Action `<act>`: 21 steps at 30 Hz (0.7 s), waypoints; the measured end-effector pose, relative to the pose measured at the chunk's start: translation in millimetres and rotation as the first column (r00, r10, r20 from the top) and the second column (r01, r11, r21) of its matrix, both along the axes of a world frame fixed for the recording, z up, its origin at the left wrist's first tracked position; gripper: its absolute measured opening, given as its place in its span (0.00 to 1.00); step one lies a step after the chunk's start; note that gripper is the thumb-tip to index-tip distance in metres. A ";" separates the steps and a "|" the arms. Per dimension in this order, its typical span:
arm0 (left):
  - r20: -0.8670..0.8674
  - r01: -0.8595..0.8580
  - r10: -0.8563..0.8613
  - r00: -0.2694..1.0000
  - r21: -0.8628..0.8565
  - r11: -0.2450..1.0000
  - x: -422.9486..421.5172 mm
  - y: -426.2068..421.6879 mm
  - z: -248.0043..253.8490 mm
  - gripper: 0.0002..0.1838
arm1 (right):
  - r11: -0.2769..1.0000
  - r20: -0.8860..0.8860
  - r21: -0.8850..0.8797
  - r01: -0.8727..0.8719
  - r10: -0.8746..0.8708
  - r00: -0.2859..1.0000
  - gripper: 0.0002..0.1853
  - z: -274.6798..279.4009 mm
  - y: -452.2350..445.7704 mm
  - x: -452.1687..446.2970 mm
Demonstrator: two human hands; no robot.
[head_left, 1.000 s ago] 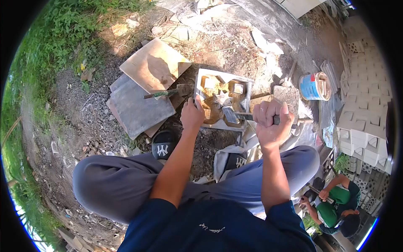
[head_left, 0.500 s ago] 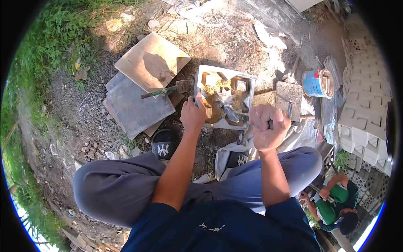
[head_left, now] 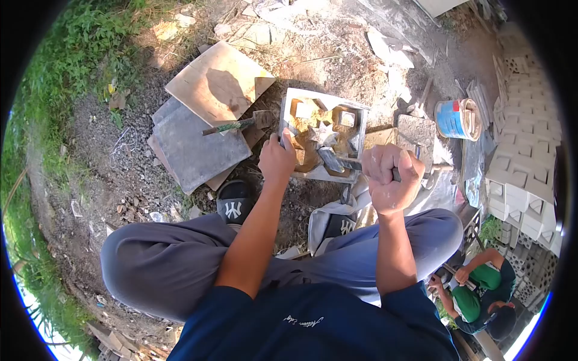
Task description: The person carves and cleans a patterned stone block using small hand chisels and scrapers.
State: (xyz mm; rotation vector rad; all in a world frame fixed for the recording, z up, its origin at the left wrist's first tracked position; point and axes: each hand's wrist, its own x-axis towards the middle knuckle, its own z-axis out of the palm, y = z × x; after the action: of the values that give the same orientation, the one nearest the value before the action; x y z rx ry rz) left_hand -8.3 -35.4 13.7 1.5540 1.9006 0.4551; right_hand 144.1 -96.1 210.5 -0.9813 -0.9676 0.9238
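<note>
A square light-grey mould frame point(head_left: 325, 95) lies on the ground in front of me, with a star-shaped centre piece point(head_left: 325, 135), pale blocks and yellowish loose material inside. My left hand point(head_left: 278, 155) is closed on the frame's left edge, thumb on the rim. My right hand point(head_left: 392, 179) is a fist around the handle of a hammer point(head_left: 332, 160). The hammer's dark head is over the lower middle of the mould, just below the star; whether it touches is unclear. Most of the handle end is hidden in the fist.
Left of the mould lie a wooden board point(head_left: 214, 84), a grey slab point(head_left: 201, 147) and a brush-like tool point(head_left: 238, 125). On the right are a brick-like block point(head_left: 415, 129), a blue bucket point(head_left: 456, 119) and stacked pale blocks point(head_left: 524, 138). Another person point(head_left: 481, 295) sits at lower right.
My right hand has shifted slightly to the right with the hammer. The star-shaped piece shows more clearly beside the hammer head. My left hand stays on the frame.
</note>
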 end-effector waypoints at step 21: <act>-0.007 0.004 -0.004 1.000 -0.034 0.999 -0.5 1.9 7.6 0.28 | 0.969 0.063 -0.137 -0.204 0.214 0.975 0.27 16.2 43.1 -11.1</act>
State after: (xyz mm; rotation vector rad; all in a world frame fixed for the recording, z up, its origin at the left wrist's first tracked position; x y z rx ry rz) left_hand -8.8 -33.6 21.4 1.5388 1.9003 0.4139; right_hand 133.0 -53.0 226.6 -1.0448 -1.1028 1.1437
